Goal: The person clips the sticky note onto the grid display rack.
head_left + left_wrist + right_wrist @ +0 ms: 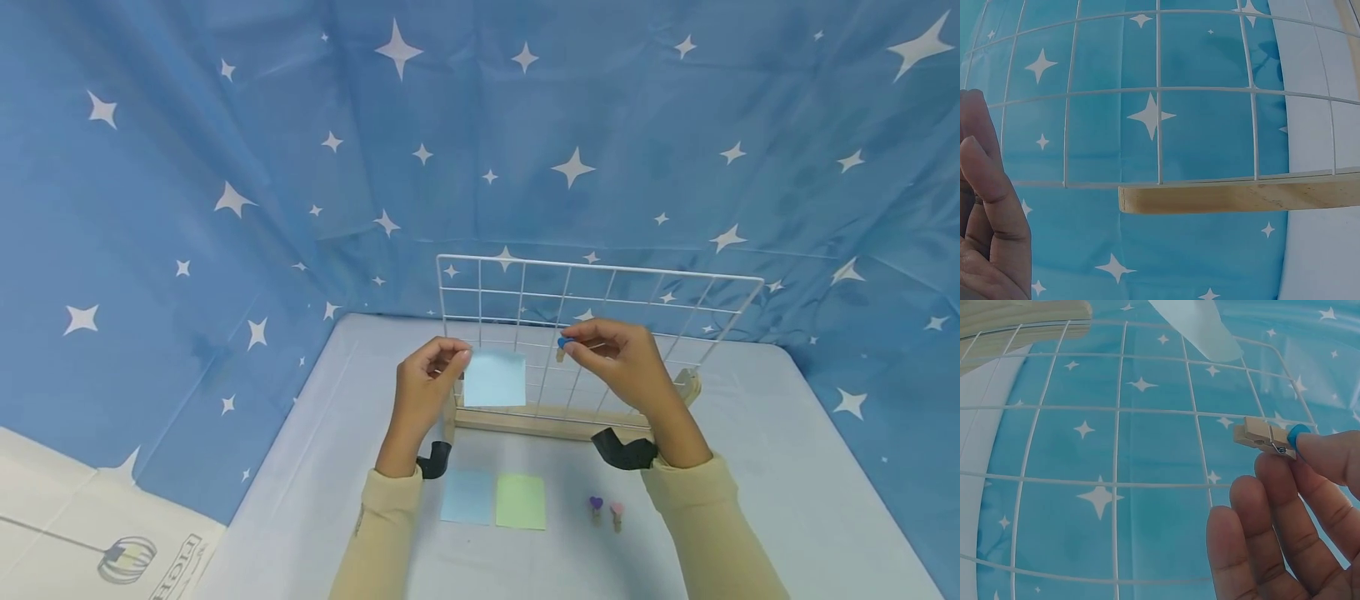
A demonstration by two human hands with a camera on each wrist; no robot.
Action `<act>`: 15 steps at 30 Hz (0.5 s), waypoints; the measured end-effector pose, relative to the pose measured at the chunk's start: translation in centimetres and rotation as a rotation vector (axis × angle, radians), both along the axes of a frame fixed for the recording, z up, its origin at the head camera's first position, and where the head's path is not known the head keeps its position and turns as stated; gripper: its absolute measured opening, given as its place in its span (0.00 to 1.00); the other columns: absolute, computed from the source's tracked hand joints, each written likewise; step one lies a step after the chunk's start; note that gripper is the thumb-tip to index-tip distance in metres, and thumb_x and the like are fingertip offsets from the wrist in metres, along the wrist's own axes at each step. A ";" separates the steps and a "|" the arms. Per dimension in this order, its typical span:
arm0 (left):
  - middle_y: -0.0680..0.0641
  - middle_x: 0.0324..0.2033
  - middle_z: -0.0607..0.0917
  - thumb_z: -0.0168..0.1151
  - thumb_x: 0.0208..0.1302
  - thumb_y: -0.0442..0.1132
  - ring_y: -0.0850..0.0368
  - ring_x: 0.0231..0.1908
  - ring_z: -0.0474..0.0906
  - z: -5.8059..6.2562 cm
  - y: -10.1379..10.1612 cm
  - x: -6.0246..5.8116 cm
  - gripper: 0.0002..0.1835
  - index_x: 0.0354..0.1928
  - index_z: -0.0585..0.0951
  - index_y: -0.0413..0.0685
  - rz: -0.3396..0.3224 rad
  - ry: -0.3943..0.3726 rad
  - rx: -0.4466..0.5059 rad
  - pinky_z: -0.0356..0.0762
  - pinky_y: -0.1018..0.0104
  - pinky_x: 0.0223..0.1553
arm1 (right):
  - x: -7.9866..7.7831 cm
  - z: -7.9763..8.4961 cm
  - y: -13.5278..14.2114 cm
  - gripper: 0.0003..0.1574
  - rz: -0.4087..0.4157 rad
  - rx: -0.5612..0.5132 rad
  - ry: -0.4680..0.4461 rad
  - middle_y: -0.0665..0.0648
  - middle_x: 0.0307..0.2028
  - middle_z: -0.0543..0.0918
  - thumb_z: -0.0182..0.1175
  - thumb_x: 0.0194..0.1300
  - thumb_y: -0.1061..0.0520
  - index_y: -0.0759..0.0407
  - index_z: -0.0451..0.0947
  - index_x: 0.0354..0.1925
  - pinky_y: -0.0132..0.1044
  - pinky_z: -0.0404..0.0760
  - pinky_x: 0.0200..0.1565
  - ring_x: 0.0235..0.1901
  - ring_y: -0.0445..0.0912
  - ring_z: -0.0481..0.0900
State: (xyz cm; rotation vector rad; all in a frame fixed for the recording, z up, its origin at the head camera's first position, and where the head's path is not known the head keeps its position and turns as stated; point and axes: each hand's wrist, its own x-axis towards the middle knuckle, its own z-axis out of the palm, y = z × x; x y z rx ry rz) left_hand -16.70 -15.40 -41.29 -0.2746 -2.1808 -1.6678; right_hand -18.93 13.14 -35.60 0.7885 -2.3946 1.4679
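Observation:
My left hand (427, 383) pinches a light blue paper note (495, 380) by its upper left corner, in front of a white wire grid (600, 267). In the left wrist view only the fingers (1007, 212) show at the left edge. Right of the note, my right hand (624, 360) pinches a small wooden clothespin (1260, 434) with a blue decoration (1297, 434) on its handle end. The pin's jaws point toward the note and away from the palm. A part of the note (1210, 331) hangs at the top of the right wrist view.
The grid stands on a wooden base (525, 422) on a white-covered table (360, 367). Nearer lie a blue note (467, 497), a green note (521, 502), a purple-heart clothespin (596, 505) and a pink-heart clothespin (617, 513). A blue star-patterned curtain (465, 100) hangs behind.

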 end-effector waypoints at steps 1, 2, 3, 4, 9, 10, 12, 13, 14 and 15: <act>0.48 0.34 0.88 0.70 0.76 0.41 0.57 0.34 0.84 0.1 0.0 -0.1 0.08 0.47 0.90 0.45 -0.002 -0.001 -0.001 0.80 0.68 0.39 | 0.0 0.0 0.0 0.09 -0.001 0.000 -0.001 0.64 0.44 0.91 0.67 0.73 0.69 0.69 0.89 0.49 0.24 0.85 0.46 0.40 0.33 0.86; 0.48 0.35 0.88 0.70 0.76 0.41 0.57 0.34 0.84 0.1 0.1 -0.1 0.08 0.47 0.90 0.44 -0.003 -0.003 -0.002 0.80 0.68 0.39 | -0.1 0.0 -0.1 0.09 0.001 0.000 0.001 0.64 0.44 0.91 0.67 0.73 0.69 0.69 0.89 0.49 0.24 0.85 0.46 0.40 0.33 0.86; 0.48 0.35 0.88 0.69 0.76 0.41 0.57 0.34 0.84 0.2 0.1 -0.1 0.08 0.47 0.90 0.44 -0.004 -0.005 -0.003 0.80 0.68 0.39 | -0.1 0.0 -0.1 0.09 0.002 -0.002 0.001 0.64 0.44 0.91 0.67 0.73 0.69 0.69 0.89 0.49 0.24 0.85 0.46 0.40 0.33 0.86; 0.47 0.35 0.88 0.69 0.76 0.41 0.57 0.34 0.84 0.2 0.1 -0.2 0.08 0.47 0.90 0.44 -0.005 -0.006 -0.005 0.81 0.68 0.40 | -0.1 0.0 -0.2 0.09 0.003 -0.003 0.002 0.64 0.44 0.91 0.67 0.73 0.69 0.69 0.89 0.49 0.24 0.85 0.46 0.40 0.33 0.86; 0.47 0.35 0.89 0.69 0.77 0.41 0.53 0.34 0.85 0.3 0.1 -0.5 0.08 0.47 0.90 0.44 -0.005 -0.002 -0.006 0.81 0.67 0.40 | -0.3 0.1 -0.5 0.09 0.010 -0.022 0.007 0.65 0.44 0.91 0.67 0.73 0.70 0.69 0.89 0.49 0.24 0.85 0.46 0.40 0.32 0.85; 0.47 0.35 0.89 0.69 0.76 0.40 0.52 0.34 0.85 0.3 0.1 -0.5 0.08 0.47 0.90 0.43 -0.005 0.001 -0.006 0.81 0.67 0.39 | -0.3 0.1 -0.6 0.09 0.010 -0.027 0.007 0.65 0.43 0.91 0.67 0.73 0.70 0.70 0.89 0.49 0.24 0.85 0.45 0.40 0.32 0.85; 0.47 0.35 0.89 0.69 0.76 0.40 0.52 0.34 0.85 0.4 0.1 -0.6 0.08 0.47 0.90 0.43 -0.003 0.007 -0.003 0.81 0.67 0.39 | -0.3 0.1 -0.8 0.09 0.011 -0.043 0.004 0.66 0.43 0.91 0.67 0.72 0.70 0.71 0.88 0.49 0.24 0.85 0.45 0.39 0.32 0.86; 0.46 0.34 0.89 0.69 0.76 0.40 0.52 0.33 0.85 0.4 0.1 -0.7 0.08 0.46 0.90 0.43 -0.002 0.010 -0.001 0.81 0.68 0.39 | -0.3 0.1 -0.9 0.09 0.009 -0.051 0.002 0.66 0.42 0.91 0.67 0.72 0.70 0.71 0.88 0.49 0.24 0.85 0.45 0.39 0.32 0.86; 0.46 0.34 0.89 0.70 0.76 0.40 0.52 0.33 0.85 0.4 0.1 -0.7 0.08 0.46 0.90 0.43 0.000 0.014 0.000 0.81 0.68 0.38 | -0.3 0.1 -1.0 0.09 0.008 -0.059 -0.002 0.67 0.42 0.91 0.67 0.72 0.70 0.72 0.88 0.49 0.24 0.85 0.44 0.39 0.32 0.86; 0.46 0.34 0.89 0.70 0.76 0.40 0.53 0.33 0.85 0.5 0.1 -0.8 0.08 0.46 0.90 0.42 0.001 0.018 0.002 0.81 0.68 0.38 | -0.3 0.1 -1.1 0.09 0.006 -0.066 -0.006 0.67 0.42 0.91 0.67 0.72 0.70 0.72 0.88 0.49 0.24 0.86 0.44 0.38 0.32 0.86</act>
